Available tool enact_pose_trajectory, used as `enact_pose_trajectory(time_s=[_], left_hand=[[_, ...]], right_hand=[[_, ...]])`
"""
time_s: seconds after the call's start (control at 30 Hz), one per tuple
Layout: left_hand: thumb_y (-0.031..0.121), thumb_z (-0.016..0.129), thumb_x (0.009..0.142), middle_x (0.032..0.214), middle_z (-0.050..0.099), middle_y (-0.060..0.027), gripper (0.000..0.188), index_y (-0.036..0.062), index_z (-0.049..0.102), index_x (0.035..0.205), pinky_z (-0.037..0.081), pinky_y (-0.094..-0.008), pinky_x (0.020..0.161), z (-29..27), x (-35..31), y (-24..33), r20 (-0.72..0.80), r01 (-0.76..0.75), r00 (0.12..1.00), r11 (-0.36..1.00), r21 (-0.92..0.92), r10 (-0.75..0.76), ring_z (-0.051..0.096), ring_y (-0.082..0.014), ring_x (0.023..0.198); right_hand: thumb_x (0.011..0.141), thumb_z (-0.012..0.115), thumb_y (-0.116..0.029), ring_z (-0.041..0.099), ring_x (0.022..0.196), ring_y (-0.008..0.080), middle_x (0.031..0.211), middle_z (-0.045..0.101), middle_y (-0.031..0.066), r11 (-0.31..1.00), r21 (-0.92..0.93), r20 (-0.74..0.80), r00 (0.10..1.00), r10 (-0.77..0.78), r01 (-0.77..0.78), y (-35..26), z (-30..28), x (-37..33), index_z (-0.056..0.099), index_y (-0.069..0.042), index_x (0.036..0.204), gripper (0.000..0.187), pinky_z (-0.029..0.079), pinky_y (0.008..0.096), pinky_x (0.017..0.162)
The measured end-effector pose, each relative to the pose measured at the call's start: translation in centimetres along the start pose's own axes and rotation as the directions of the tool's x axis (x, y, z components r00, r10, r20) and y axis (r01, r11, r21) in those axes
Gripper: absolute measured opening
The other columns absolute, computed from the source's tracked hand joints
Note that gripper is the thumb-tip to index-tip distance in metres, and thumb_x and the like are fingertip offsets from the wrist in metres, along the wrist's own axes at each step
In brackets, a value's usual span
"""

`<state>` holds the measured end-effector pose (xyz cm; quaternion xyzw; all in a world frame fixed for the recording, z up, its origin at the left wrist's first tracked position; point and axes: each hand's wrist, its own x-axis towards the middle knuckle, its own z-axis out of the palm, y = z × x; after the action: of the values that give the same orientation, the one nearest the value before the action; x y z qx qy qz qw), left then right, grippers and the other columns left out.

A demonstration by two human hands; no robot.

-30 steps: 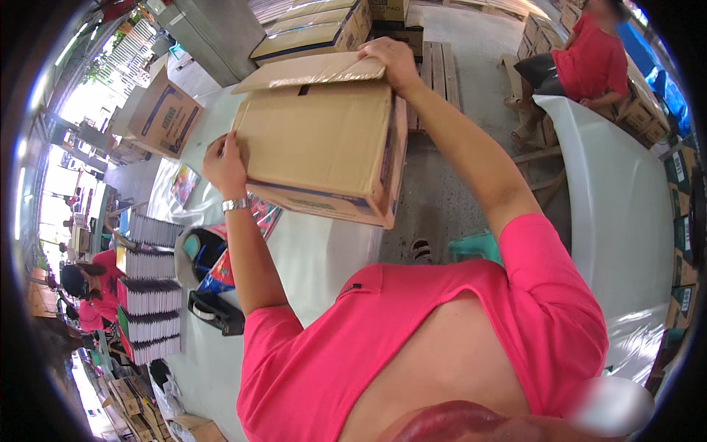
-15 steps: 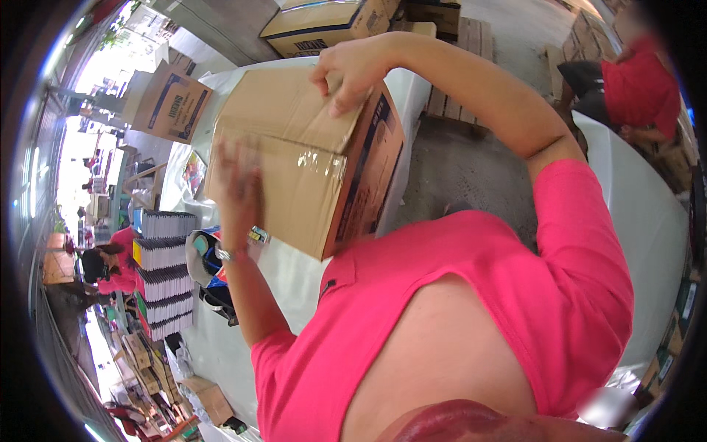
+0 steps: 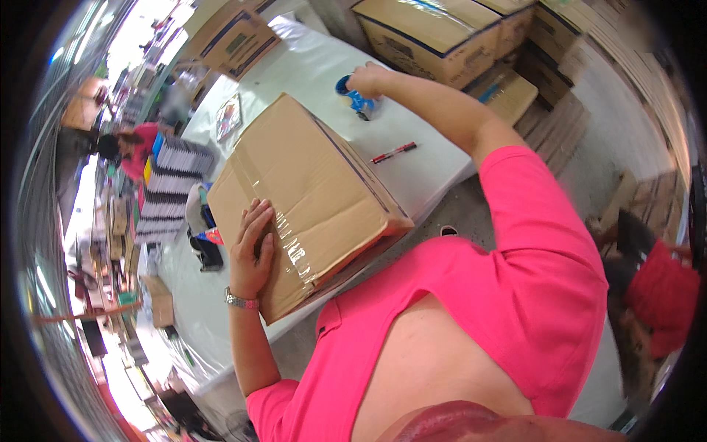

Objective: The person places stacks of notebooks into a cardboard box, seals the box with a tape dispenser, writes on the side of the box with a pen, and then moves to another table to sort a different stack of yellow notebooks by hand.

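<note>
Right grip [image 3: 370, 79] now at part-hidden dispenser [image 3: 358, 99]

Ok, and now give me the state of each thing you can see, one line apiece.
Large cardboard box: closed on top, clear tape along the seam
Left hand: resting on the box top
Right hand: at the blue tape dispenser, grip unclear
Blue tape dispenser: on the table
Red-and-black pen: lying flat
Notebooks: stacked
Wristwatch: worn, left wrist

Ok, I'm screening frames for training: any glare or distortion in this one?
Head view: glare streaks the clear tape on the carton; head view: bright patches at left are washed out; head view: fisheye curves the surroundings toward a black rim.
</note>
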<state>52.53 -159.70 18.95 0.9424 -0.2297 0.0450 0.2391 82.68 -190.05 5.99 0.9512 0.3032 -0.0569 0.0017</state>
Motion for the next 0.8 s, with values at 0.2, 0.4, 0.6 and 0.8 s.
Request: enact_pose_trajectory(time_s=[0.2, 0.4, 0.6, 0.8], left_hand=[[0.010, 0.047, 0.087, 0.143, 0.043, -0.0136, 0.048, 0.0061, 0.048, 0.135, 0.018, -0.0436, 0.115, -0.4, 2.2, 1.2, 0.079, 0.048, 0.995, 0.988, 0.148, -0.060, 0.034, -0.0298, 0.137], [0.019, 0.046, 0.092, 0.147, 0.038, -0.0076, 0.049, 0.0142, 0.044, 0.141, 0.014, -0.0431, 0.116, -0.8, 2.2, 0.2, 0.142, 0.084, 0.985, 0.989, 0.120, -0.101, 0.027, -0.0260, 0.141], [0.032, 0.040, 0.098, 0.151, 0.032, -0.0051, 0.046, 0.0178, 0.042, 0.142, 0.009, -0.0447, 0.116, -2.0, 4.1, -4.1, 0.238, -0.099, 0.970, 0.980, 0.171, 0.057, 0.020, -0.0277, 0.143], [0.042, 0.040, 0.098, 0.154, 0.026, -0.0051, 0.053, 0.0205, 0.034, 0.146, 0.002, -0.0476, 0.116, -2.5, 5.9, -8.4, 0.262, -0.220, 0.949, 0.965, 0.142, 0.177, 0.012, -0.0271, 0.145]], right_hand=[[0.089, 0.049, -0.019, 0.054, 0.116, 0.0212, 0.107, 0.066, 0.0031, 0.936, -0.353, -0.105, 0.992, -0.063, 0.022, 3.4, 8.9, 7.5, 0.070, -0.016, 0.098, 0.024, 0.020, 0.0554, 0.112], [0.085, 0.055, -0.019, 0.060, 0.109, 0.0236, 0.100, 0.068, 0.0049, 0.917, -0.369, 0.145, 0.984, -0.107, 0.154, 2.2, 6.3, 8.1, 0.069, -0.022, 0.102, 0.023, 0.019, 0.0555, 0.113], [0.083, 0.064, -0.027, 0.062, 0.103, 0.0273, 0.096, 0.067, 0.0118, 0.978, -0.191, -0.198, 0.973, -0.117, 0.079, 0.4, -0.8, 6.0, 0.066, -0.010, 0.102, 0.026, 0.019, 0.0579, 0.111], [0.082, 0.064, -0.052, 0.062, 0.100, 0.0396, 0.113, 0.061, 0.0240, 0.806, 0.592, -0.717, 0.460, 0.523, 0.006, -9.0, -15.6, -3.2, 0.019, -0.011, 0.146, 0.089, 0.048, 0.0451, 0.087]])
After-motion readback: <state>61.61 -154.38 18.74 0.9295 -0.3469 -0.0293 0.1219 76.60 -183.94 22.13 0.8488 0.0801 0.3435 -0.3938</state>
